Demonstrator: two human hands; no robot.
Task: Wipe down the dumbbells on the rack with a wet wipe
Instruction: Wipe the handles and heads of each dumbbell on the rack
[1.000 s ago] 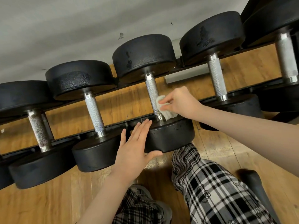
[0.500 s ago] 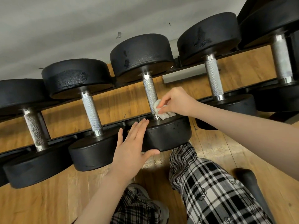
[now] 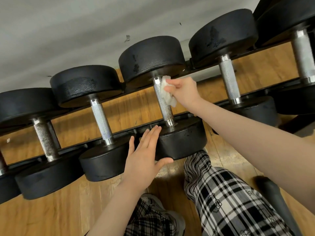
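Five dumbbells [image 3: 162,99] sit on one rack [image 3: 129,132]; the right hand [image 3: 185,91] pinches one wipe [image 3: 166,92] on the middle handle, the flat left hand [image 3: 144,155] beside it.

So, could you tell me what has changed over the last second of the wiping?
The right hand slid the wet wipe along the handle from its near end up to the far end, still pinching it. The left hand stayed flat against the near head; the dumbbell did not shift.

Left hand [image 3: 144,155] flat, fingers straight; right hand [image 3: 185,91] pinching.
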